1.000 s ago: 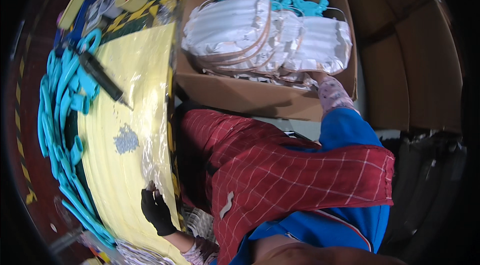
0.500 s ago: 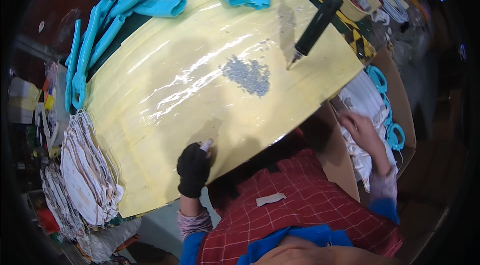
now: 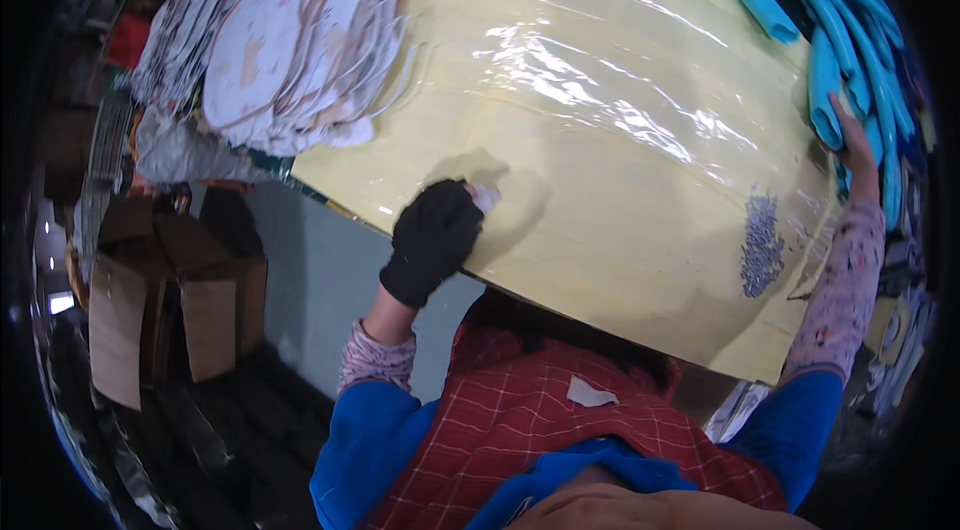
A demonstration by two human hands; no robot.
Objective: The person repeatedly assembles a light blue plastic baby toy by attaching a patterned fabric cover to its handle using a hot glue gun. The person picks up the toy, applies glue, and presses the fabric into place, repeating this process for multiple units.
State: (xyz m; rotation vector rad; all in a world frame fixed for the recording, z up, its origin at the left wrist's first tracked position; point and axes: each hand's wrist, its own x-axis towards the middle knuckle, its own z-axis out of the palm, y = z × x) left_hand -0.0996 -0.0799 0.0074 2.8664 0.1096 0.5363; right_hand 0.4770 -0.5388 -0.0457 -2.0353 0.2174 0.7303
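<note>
My right hand reaches to the far right of the table, its fingers closed on the open end of a hollow turquoise plastic handle. More turquoise handles lie heaped around it. My left hand, in a black fingerless glove, rests curled at the near edge of the yellow tabletop. Something pale shows at its fingertips; whether it is a wrapped finger or a held piece cannot be made out. A pile of small grey metal pieces, like screws, lies left of my right forearm.
Flat white pieces with brown edges are stacked at the table's far left. An open cardboard box stands below on the left. Glossy clear film covers the tabletop. Beside my right forearm shows a thin dark tip.
My right hand has gone from the carton at the right to the turquoise handles and closed on one. The view has turned, and my left hand stays curled at the table's edge.
</note>
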